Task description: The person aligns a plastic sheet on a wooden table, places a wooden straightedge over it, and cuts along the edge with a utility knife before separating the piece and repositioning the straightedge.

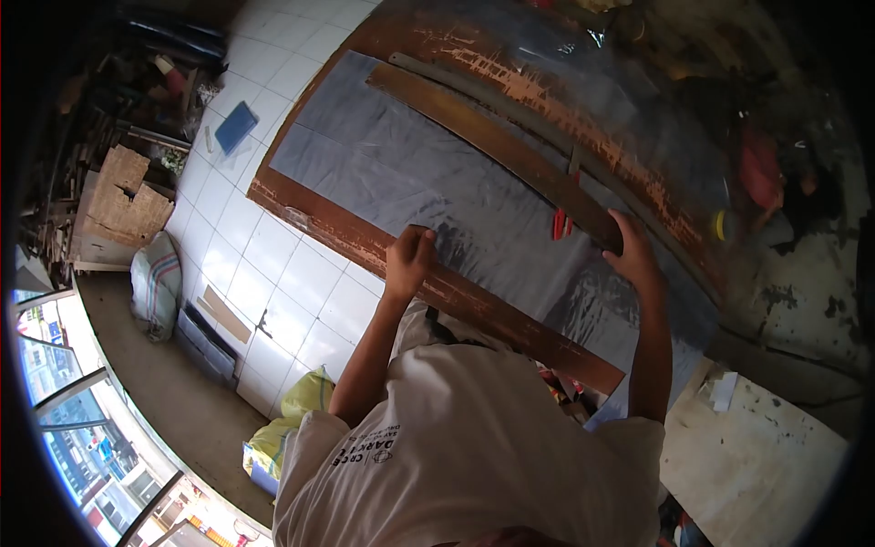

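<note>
Brown strip (497, 137): across grey sheet (392, 173)
Right hand (635, 253): curled round strip's right end
Left hand (410, 262): fisted, contents unclear

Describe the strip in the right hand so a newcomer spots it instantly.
Find the brown-edged table with the grey sheet laid over it. Over that sheet, running diagonally in view, is a long flat strip with one end in the right hand. It is brown and broader, unlike the slimmer greyish bar alongside.

Right hand (636, 252) gripping brown strip (499, 146), seemingly wood.
</note>
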Motion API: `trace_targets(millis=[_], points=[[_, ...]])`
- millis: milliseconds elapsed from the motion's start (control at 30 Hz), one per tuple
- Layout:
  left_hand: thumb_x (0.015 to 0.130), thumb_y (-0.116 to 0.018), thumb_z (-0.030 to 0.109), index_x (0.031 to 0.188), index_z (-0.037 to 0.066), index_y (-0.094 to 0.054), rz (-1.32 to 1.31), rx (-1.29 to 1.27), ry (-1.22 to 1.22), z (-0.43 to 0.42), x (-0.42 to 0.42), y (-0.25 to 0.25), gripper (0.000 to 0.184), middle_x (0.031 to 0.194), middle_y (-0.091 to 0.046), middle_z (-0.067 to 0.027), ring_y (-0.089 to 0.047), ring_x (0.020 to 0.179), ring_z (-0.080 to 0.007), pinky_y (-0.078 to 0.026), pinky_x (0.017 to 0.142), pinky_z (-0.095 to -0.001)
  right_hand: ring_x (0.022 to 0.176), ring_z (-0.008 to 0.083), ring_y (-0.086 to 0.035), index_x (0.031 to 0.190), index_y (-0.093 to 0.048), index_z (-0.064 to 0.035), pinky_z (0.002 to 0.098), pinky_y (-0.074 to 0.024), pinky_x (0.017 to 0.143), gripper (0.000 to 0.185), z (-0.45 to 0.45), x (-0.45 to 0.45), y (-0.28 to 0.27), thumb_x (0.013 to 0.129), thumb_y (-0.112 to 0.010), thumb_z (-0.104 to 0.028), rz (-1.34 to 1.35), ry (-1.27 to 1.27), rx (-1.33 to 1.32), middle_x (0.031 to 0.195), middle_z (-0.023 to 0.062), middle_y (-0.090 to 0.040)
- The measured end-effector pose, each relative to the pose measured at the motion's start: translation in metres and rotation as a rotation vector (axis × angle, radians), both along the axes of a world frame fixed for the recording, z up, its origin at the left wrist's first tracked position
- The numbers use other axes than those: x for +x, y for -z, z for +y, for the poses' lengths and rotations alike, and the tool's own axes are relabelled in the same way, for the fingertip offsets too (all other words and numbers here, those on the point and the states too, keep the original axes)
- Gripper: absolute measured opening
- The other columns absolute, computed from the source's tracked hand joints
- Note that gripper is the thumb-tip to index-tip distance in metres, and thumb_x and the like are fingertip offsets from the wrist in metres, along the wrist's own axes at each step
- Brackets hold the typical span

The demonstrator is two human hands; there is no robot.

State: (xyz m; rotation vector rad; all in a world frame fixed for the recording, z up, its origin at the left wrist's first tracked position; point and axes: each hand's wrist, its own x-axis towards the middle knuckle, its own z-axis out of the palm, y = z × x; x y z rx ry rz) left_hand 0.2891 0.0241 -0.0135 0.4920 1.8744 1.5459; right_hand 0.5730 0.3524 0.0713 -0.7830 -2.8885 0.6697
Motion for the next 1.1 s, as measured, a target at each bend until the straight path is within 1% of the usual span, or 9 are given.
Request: trace_targets(millis=[133, 333, 533, 633, 800, 867, 933, 1000, 1100], points=[[0.105, -0.059, 0.023, 0.100, -0.003, -0.062, -0.009, 0.022, -0.021, 0.000, 0.001, 0.000, 0.027, 0.076, -0.064, -0.0040, -0.060, 0.068, -0.0095, -0.049, 0.065, -0.0261, 0.119, 0.0419, -0.056, 0.149, -0.043, -0.0082, 0.0482, -0.0479, 0.100, 0.086, -0.011, -0.004, -0.006, 0.070, -0.074, -0.002, -0.089, -0.006, 0.153, 0.126, 0.0214, -0.056], [0.105, -0.058, 0.021, 0.104, -0.005, -0.061, -0.090, 0.085, -0.093, 0.002, -0.007, -0.017, 0.026, 0.078, -0.065, -0.0064, -0.063, 0.066, -0.0130, -0.053, 0.066, -0.0279, 0.106, 0.0406, -0.062, 0.148, -0.045, -0.0089, 0.0500, -0.0517, 0.088, 0.086, -0.054, -0.007, -0.046, 0.066, -0.070, -0.003, -0.033, 0.066, 0.103, 0.115, 0.0203, -0.059], [0.106, -0.055, 0.026, 0.132, -0.006, -0.048, -0.078, 0.177, -0.193, 0.022, -0.026, -0.026, 0.041, 0.107, -0.067, -0.0173, -0.072, 0.080, -0.0229, -0.058, 0.077, -0.0335, 0.096, 0.0396, -0.065, 0.143, -0.052, -0.0081, 0.0474, -0.0531, 0.081, 0.082, -0.098, 0.004, -0.072, 0.064, -0.071, -0.003, 0.123, -0.003, 0.003, 0.107, 0.0180, -0.063], [0.109, -0.048, 0.034, 0.148, -0.003, -0.034, -0.118, 0.264, -0.326, 0.025, -0.035, -0.030, 0.056, 0.135, -0.055, -0.0233, -0.069, 0.105, -0.0278, -0.056, 0.090, -0.0401, 0.096, 0.0384, -0.067, 0.140, -0.055, -0.0065, 0.0467, -0.0538, 0.081, 0.078, -0.109, 0.017, -0.060, 0.063, -0.071, -0.002, 0.157, -0.029, -0.120, 0.106, 0.0174, -0.065], [0.107, -0.053, 0.029, 0.147, -0.002, -0.039, -0.008, 0.238, -0.442, 0.019, -0.044, -0.025, 0.052, 0.135, -0.057, -0.0184, -0.065, 0.106, -0.0239, -0.055, 0.088, -0.0382, 0.103, 0.0362, -0.068, 0.136, -0.057, -0.0035, 0.0452, -0.0543, 0.084, 0.072, -0.120, 0.028, -0.033, 0.066, -0.073, -0.002, 0.121, -0.011, -0.267, 0.111, 0.0168, -0.067], [0.105, -0.056, 0.023, 0.142, -0.002, -0.047, 0.157, 0.123, -0.418, 0.016, -0.045, -0.027, 0.045, 0.132, -0.059, -0.0165, -0.064, 0.105, -0.0211, -0.054, 0.086, -0.0356, 0.105, 0.0370, -0.068, 0.135, -0.057, -0.0030, 0.0449, -0.0532, 0.087, 0.067, -0.124, 0.027, -0.032, 0.069, -0.072, 0.000, 0.063, 0.032, -0.365, 0.111, 0.0179, -0.067], [0.099, -0.061, 0.015, 0.135, 0.001, -0.054, 0.247, 0.034, -0.419, 0.014, -0.046, -0.019, 0.039, 0.128, -0.062, -0.0158, -0.064, 0.108, -0.0261, -0.052, 0.088, -0.0379, 0.108, 0.0382, -0.066, 0.135, -0.056, -0.0030, 0.0443, -0.0526, 0.090, 0.069, -0.129, 0.020, -0.040, 0.068, -0.071, -0.001, 0.011, 0.068, -0.381, 0.114, 0.0192, -0.066], [0.094, -0.064, 0.017, 0.129, 0.004, -0.058, 0.843, -0.175, -0.252, 0.010, -0.052, -0.004, 0.038, 0.133, -0.058, -0.0163, -0.057, 0.122, -0.0354, -0.043, 0.106, -0.0473, 0.110, 0.0394, -0.065, 0.136, -0.055, -0.0031, 0.0438, -0.0519, 0.092, 0.070, -0.131, 0.015, -0.041, 0.067, -0.070, -0.002, -0.038, 0.105, -0.395, 0.117, 0.0205, -0.064], [0.090, -0.065, 0.020, 0.124, 0.006, -0.061, 0.966, -0.231, -0.220, 0.016, -0.051, 0.008, 0.036, 0.137, -0.055, -0.0171, -0.045, 0.135, -0.0396, -0.030, 0.115, -0.0550, 0.114, 0.0388, -0.060, 0.139, -0.052, -0.0045, 0.0429, -0.0494, 0.095, 0.072, -0.136, 0.015, -0.039, 0.068, -0.066, 0.002, -0.091, 0.147, -0.384, 0.117, 0.0188, -0.059]])
